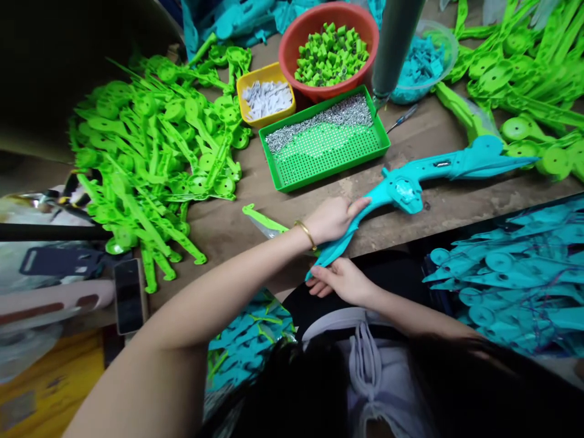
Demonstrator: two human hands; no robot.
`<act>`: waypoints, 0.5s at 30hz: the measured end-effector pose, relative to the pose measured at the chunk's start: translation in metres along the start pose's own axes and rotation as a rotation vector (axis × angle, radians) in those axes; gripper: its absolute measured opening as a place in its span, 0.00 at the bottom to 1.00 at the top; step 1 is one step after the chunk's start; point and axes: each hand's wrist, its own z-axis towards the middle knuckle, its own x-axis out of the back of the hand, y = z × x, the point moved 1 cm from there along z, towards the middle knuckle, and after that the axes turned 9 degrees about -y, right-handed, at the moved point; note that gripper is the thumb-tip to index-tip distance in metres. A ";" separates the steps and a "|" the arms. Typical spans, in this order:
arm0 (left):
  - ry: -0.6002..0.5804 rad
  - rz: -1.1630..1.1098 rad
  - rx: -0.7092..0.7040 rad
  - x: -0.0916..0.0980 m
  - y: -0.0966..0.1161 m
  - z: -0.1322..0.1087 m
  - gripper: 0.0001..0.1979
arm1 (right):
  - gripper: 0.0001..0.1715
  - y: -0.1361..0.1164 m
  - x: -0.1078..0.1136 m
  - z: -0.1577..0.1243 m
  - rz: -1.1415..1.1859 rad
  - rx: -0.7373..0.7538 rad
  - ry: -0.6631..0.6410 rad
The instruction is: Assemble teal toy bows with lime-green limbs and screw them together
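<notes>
A long turquoise plastic part lies slanted over the front edge of the table, its far end reaching to the right. My left hand, with a gold bangle at the wrist, is closed around its near section, thumb on top. Lower down, my right hand grips the pointed near end with bent fingers. A small dark slot shows on the part's far arm. Beside my left wrist, a slim green plastic piece rests on the table, partly hidden by the forearm.
Loose green parts are heaped at left, more green parts at right. A green perforated tray holds small metal screws. Behind it stand a yellow box, a red bowl and a dark post. Turquoise parts fill the lower right.
</notes>
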 end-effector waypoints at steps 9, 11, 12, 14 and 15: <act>-0.069 0.197 0.100 0.000 -0.049 -0.065 0.31 | 0.22 -0.151 0.129 -0.075 -1.655 0.413 0.612; -0.091 0.294 0.162 -0.002 -0.051 -0.075 0.30 | 0.29 -0.163 0.142 -0.064 -1.865 0.151 0.352; -0.096 0.335 0.189 -0.002 -0.052 -0.079 0.30 | 0.32 -0.165 0.144 -0.057 -1.932 0.011 0.256; -0.101 0.385 0.228 -0.004 -0.053 -0.085 0.29 | 0.38 -0.164 0.142 -0.046 -2.021 -0.217 0.188; -0.102 0.395 0.243 -0.004 -0.053 -0.087 0.29 | 0.40 -0.163 0.140 -0.042 -2.049 -0.286 0.195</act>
